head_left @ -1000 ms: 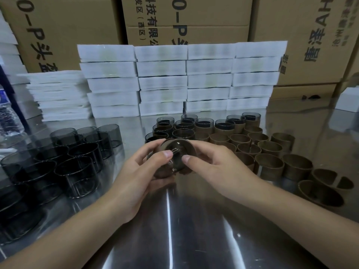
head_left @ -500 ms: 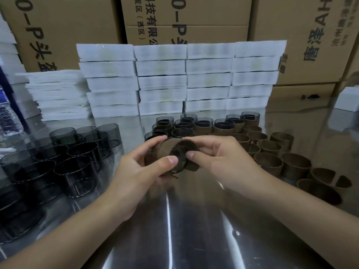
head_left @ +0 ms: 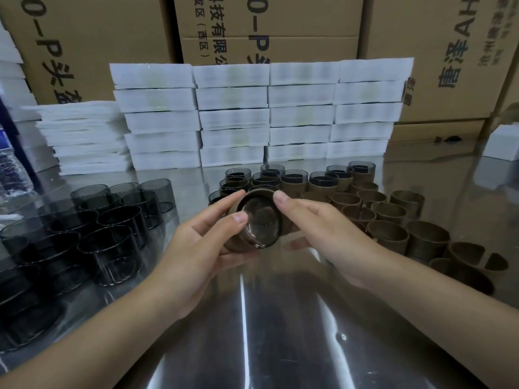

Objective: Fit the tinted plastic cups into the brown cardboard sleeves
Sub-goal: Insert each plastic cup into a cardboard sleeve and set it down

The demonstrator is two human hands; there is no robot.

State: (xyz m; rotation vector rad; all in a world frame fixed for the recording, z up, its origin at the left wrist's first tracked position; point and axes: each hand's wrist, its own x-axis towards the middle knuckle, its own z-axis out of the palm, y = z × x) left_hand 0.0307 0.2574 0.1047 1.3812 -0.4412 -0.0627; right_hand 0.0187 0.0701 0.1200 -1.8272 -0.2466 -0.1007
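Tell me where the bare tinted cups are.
In the head view, the bare tinted cups stand clustered at left, just left of the left hand gripping a sleeved cup.

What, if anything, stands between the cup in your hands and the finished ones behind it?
Nothing visible does. The left hand and right hand hold the cup, already in its sleeve, just in front of the finished cups.

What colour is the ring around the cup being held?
Brown; the cardboard sleeve shows best in the head view.
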